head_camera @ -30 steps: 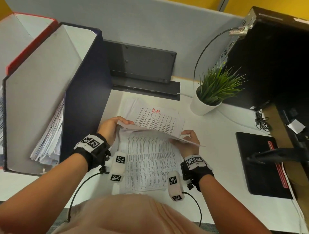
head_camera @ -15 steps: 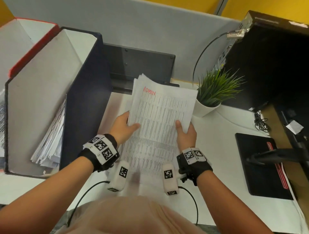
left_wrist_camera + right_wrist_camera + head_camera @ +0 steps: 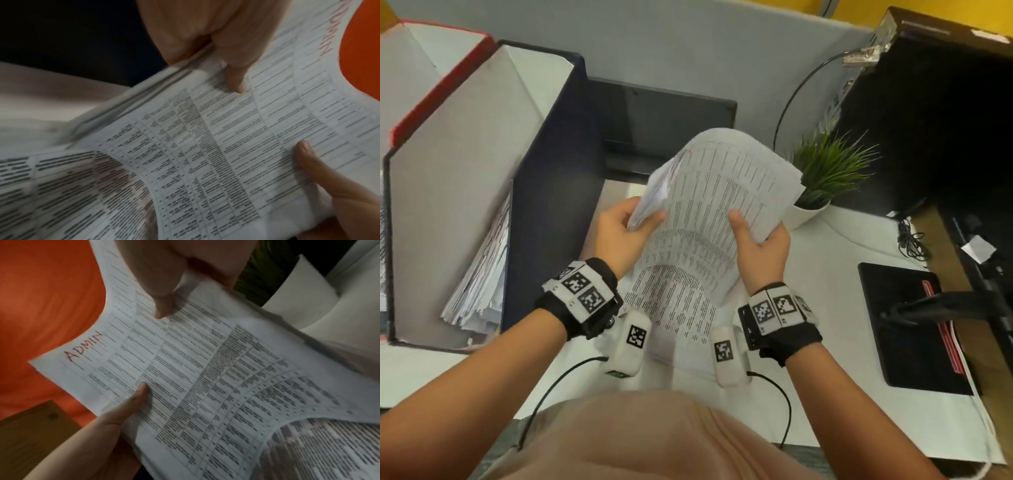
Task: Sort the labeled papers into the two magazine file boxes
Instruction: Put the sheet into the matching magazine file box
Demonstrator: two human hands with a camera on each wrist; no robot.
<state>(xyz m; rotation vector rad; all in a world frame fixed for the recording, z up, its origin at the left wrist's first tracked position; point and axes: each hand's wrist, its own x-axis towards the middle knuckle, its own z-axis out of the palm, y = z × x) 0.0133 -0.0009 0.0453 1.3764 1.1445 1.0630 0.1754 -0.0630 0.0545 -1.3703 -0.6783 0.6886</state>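
**White sheaf lifted over the desk, both hands on it**

White paper, densely printed in ruled table columns: the sheaf (image 3: 722,192) is held up above the desk (image 3: 825,260), its top edge curling away toward the back. Red handwriting, "ADMIN" (image 3: 83,345), sits at one top corner, legible in the right wrist view.

Left hand (image 3: 619,236) grips the left edge, thumb on the printed face, fingers curled behind. Right hand (image 3: 760,246) grips the right edge the same way, thumb pressed on the page. Several sheet edges fan loose by the left thumb.

More printed sheets (image 3: 671,308) lie flat on the desk beneath the hands.

Dark blue file box (image 3: 544,212) stands at left, just beside the sheaf, papers (image 3: 479,274) leaning inside. Red-edged file box (image 3: 441,78) stands behind it. Potted plant (image 3: 825,171) right of the sheaf.
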